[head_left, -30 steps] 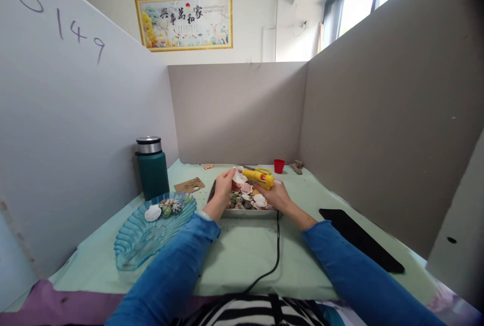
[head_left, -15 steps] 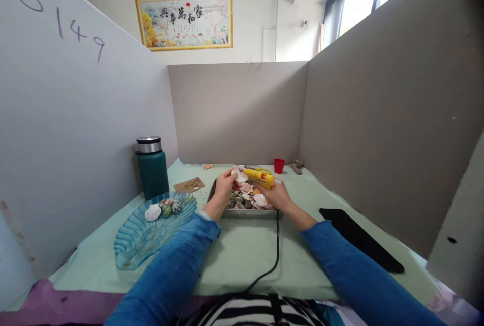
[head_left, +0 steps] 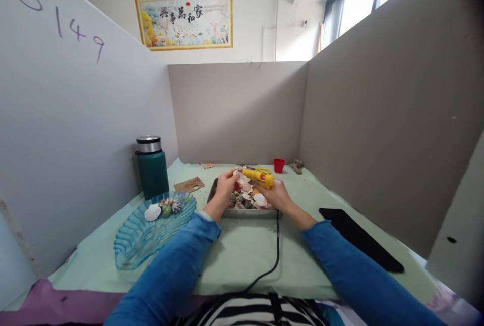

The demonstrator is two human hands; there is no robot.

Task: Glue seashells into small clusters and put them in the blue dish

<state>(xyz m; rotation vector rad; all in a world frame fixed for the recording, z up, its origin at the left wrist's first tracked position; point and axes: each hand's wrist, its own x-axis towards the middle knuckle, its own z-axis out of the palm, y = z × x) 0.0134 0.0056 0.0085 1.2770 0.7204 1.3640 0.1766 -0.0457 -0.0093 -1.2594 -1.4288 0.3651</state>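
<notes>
My right hand is wrapped round a yellow hot glue gun, with a white glue stick poking from its rear end and a black cord running down toward me. The gun's nozzle points left. In a pinch, my left hand holds a pale seashell right by that nozzle; whether the two touch, I cannot tell. Below both hands lies a metal tray heaped with mixed shells. My fingers hide part of the held shell.
To the left, a blue glass plate holds several shells, with a green flask behind it. A brown card, a red cup and yellow-handled scissors lie farther back. A black mat is at right. Partitions enclose the table.
The held shell has turned slightly in my left fingers and shows less of its face. The glue gun has shifted a touch to the left. Everything else stays put.
</notes>
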